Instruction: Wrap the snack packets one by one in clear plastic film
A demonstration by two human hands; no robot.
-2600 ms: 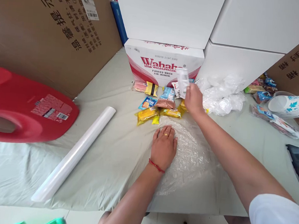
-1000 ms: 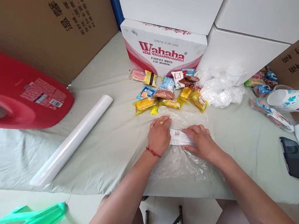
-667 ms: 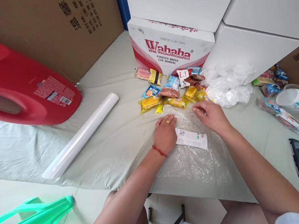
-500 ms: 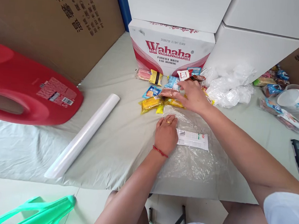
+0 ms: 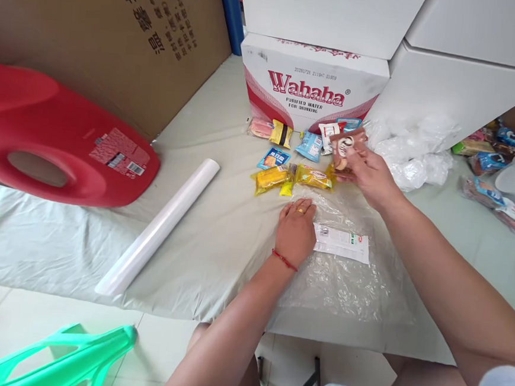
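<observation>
With the left hand [image 5: 295, 236] pressed flat on the plastic sheet [image 5: 344, 283] beside 1 white packet [image 5: 341, 244], the right hand [image 5: 366, 172], gripping a brown snack packet [image 5: 345, 147] above the worktop [image 5: 218, 237], should lower it gently alongside.

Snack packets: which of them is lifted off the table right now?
The brown packet with a pale swirl on it, pinched in the right hand above the pile. The yellow packets and blue packets all lie flat on the cloth.

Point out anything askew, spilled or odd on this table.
The red jug lies on its side at the table's left. Crumpled clear plastic sits heaped by the white boxes. Nothing looks spilled.
</observation>
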